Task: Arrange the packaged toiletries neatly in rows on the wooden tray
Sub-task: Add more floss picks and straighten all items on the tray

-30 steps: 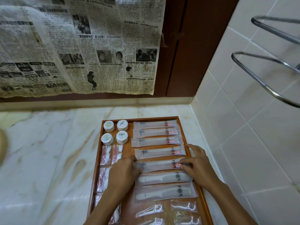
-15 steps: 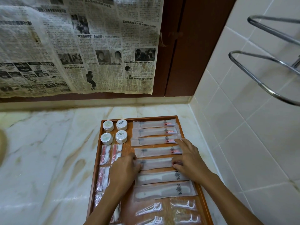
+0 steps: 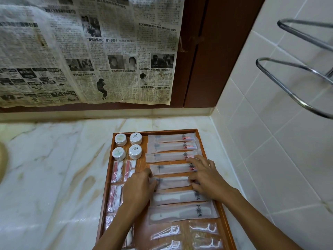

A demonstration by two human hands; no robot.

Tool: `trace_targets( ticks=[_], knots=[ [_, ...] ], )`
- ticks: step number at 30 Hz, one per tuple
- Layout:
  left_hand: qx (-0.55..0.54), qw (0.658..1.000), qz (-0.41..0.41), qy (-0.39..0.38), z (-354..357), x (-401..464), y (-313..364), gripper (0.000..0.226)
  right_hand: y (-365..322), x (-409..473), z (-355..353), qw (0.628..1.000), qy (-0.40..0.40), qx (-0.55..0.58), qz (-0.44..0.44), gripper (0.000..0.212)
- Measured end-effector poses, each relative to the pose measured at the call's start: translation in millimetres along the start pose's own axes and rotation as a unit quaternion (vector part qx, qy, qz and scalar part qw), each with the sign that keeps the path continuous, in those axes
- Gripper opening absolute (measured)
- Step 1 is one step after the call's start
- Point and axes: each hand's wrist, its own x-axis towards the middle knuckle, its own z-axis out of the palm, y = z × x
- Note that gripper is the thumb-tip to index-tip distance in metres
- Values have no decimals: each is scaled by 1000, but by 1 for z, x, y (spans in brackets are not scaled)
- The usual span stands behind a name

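Toiletry sachet (image 3: pixel 172 183), fifth in the wooden tray's (image 3: pixel 198 132) right column, is pinched at both ends by the left hand (image 3: pixel 138 186) and right hand (image 3: pixel 207 179); neighbouring sachets could be knocked askew by spread fingers.

A marble counter (image 3: pixel 54 177) meets a dark wooden door (image 3: pixel 212 60); yellowed newspaper (image 3: pixel 86 51) hangs left of the door, pale wall tiles (image 3: pixel 279 141) and a chrome rack (image 3: pixel 295 83) to its right

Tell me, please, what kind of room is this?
Probably a bathroom, maybe in a hotel. The wall is tiled, a chrome rack hangs on it, and the tray of packaged toiletries sits on a marble counter.
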Motion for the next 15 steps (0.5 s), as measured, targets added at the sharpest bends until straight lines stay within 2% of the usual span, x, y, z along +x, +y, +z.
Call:
trace_targets(
  ticks=[5,10,15],
  knots=[
    [7,1000,1,1,0,1,0,15,2,-2,-3,1000,-6,16,10,19],
    [1,1000,2,2,2,1,-3,14,16,-15,-9,994,31,77,75,19],
    [7,1000,1,-2,5,1,-5,16,29,-27,-3,991,34,65,109,17]
  ],
)
